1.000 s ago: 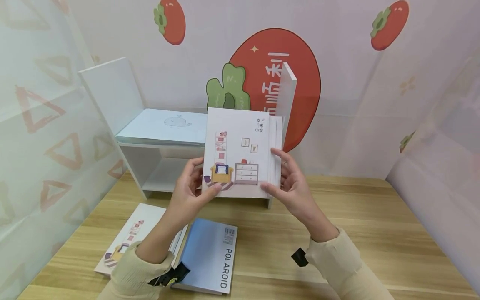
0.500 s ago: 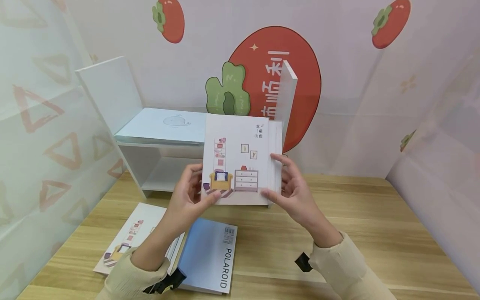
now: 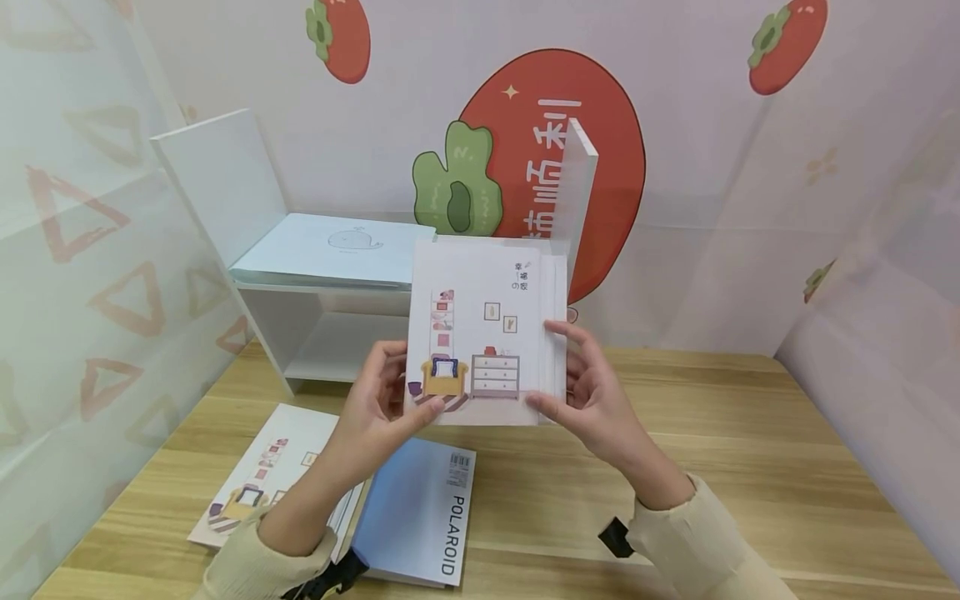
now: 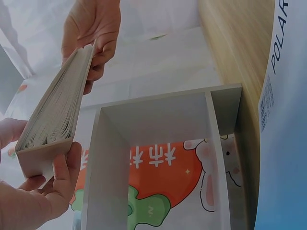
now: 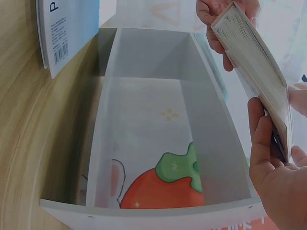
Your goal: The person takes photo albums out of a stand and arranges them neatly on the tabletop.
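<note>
A white photo album [image 3: 480,333], its cover drawn with a yellow sofa and a chest of drawers, is held up in front of the white shelf [image 3: 315,342]. My left hand [image 3: 384,408] grips its left edge, thumb on the cover and fingers behind. On the opposite side my right hand [image 3: 596,396] grips the spine edge, its thumb also on the cover. Thick page edges of the album [image 4: 60,103] show between the two hands in the left wrist view. The right wrist view catches the album [image 5: 256,72] from below, fingers curled under it.
A light blue whale-pictured album [image 3: 330,250] lies on the shelf's left top, beside an upright side panel [image 3: 221,179]. Another sofa-print album [image 3: 262,475] and a blue POLAROID album [image 3: 420,508] lie on the wooden table [image 3: 712,442]. A second upright panel [image 3: 579,187] stands right.
Both hands have lowered the white album a little, uncovering more of the shelf's top behind it. Their grip looks the same, and the albums on the table stay put.
</note>
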Action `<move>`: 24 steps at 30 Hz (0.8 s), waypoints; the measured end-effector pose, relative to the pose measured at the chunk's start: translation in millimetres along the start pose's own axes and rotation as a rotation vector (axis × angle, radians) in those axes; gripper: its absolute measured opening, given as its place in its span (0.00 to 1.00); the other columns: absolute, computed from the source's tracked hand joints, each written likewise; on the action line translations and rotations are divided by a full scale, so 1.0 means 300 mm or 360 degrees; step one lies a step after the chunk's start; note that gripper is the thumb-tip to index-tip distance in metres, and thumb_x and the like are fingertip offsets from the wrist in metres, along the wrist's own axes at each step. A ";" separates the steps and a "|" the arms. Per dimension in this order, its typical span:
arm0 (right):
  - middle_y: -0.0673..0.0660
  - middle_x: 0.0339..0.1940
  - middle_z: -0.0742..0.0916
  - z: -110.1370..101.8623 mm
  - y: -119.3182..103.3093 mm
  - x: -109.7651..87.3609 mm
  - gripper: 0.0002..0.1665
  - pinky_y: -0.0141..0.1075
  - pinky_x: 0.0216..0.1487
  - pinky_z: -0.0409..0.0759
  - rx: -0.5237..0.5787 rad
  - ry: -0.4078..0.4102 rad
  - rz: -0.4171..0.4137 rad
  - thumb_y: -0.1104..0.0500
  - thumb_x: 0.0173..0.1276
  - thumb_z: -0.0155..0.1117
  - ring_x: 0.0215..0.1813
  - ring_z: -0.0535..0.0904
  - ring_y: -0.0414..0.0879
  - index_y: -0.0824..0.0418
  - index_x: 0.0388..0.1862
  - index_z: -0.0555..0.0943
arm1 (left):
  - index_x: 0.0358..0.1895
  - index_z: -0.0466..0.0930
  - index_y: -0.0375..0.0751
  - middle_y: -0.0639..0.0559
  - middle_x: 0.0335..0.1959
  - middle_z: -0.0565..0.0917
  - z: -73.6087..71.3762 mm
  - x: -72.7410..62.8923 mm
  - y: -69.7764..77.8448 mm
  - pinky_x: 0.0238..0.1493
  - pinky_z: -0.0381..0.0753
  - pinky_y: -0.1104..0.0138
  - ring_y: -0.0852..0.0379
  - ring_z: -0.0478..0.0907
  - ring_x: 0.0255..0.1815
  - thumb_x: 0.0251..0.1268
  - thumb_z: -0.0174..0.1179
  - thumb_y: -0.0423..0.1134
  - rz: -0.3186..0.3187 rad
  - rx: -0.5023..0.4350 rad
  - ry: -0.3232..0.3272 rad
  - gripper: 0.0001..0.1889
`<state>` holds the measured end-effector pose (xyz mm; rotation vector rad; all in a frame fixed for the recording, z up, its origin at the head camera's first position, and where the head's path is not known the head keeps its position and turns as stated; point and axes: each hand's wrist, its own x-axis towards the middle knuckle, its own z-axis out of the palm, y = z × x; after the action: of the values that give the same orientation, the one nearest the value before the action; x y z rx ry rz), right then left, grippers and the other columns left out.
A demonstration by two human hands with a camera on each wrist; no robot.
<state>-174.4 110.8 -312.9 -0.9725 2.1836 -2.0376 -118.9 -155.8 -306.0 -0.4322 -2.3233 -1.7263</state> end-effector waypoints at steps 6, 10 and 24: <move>0.72 0.61 0.78 -0.003 0.011 -0.015 0.48 0.33 0.45 0.86 -0.0020 -0.0013 -0.0011 0.75 0.62 0.67 0.50 0.84 0.40 0.59 0.76 0.55 | 0.62 0.61 0.39 0.40 0.54 0.80 0.005 -0.010 -0.004 0.39 0.80 0.69 0.46 0.76 0.43 0.62 0.67 0.31 -0.0017 0.0007 -0.0026 0.29; 0.72 0.59 0.79 -0.005 0.017 -0.027 0.47 0.34 0.44 0.86 -0.0015 -0.0019 -0.0025 0.76 0.61 0.67 0.49 0.85 0.41 0.61 0.75 0.56 | 0.62 0.61 0.39 0.40 0.54 0.80 0.007 -0.017 -0.005 0.40 0.79 0.69 0.46 0.76 0.44 0.62 0.67 0.31 -0.0023 0.0009 -0.0046 0.29; 0.62 0.54 0.84 -0.019 0.035 -0.080 0.43 0.35 0.41 0.87 -0.0016 -0.0028 -0.0017 0.76 0.61 0.67 0.46 0.87 0.41 0.65 0.71 0.56 | 0.60 0.62 0.39 0.40 0.50 0.82 0.029 -0.034 -0.023 0.40 0.81 0.67 0.48 0.80 0.43 0.63 0.67 0.34 -0.0018 0.0009 -0.0154 0.28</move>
<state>-161.7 125.9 -331.2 -1.0015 2.1874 -2.0168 -111.9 -150.5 -318.0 -0.5132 -2.4010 -1.7400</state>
